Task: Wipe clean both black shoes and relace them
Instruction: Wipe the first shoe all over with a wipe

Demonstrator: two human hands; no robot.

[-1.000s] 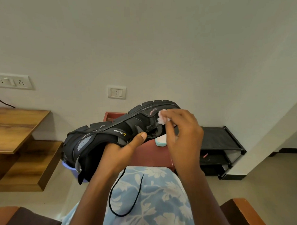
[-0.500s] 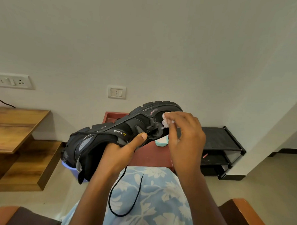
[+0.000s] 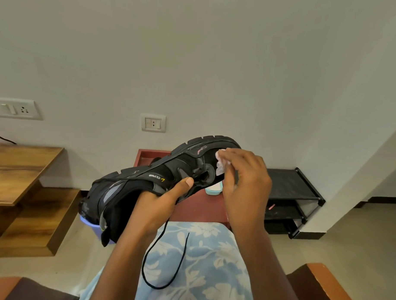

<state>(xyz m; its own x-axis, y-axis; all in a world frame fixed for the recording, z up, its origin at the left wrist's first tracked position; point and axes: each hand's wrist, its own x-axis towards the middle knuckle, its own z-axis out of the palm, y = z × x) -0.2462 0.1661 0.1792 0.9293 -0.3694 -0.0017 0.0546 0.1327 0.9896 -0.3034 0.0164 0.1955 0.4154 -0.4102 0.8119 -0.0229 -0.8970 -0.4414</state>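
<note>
The shoe [image 3: 160, 177] is held up over the lap, on its side, sole turned toward the far wall and toe up to the right. The left hand [image 3: 154, 206] grips it at the collar, fingers curled in under the opening and thumb laid along the side.

The right hand [image 3: 245, 183] pinches a crumpled white wipe [image 3: 221, 166] against the side of the toe. Over the last second that hand has slid a little down and to the right, dragging the wipe from just under the sole's edge toward the lower side panel, while the shoe has barely shifted in the left hand's grip. That reads as a short rubbing stroke, so the wiping of this shoe is probably still in hand. A pinkish smear [image 3: 200, 149] remains on the sole's edge just left of the wipe, so that spot likely needs another pass.

A loose black lace [image 3: 163, 267] lies curled on the blue floral cloth [image 3: 206, 262] of the lap, so relacing is yet to come. Beyond the shoe, a small teal tub [image 3: 213, 190] sits on the red surface [image 3: 197, 208]. I cannot clearly make out the second shoe.
</note>
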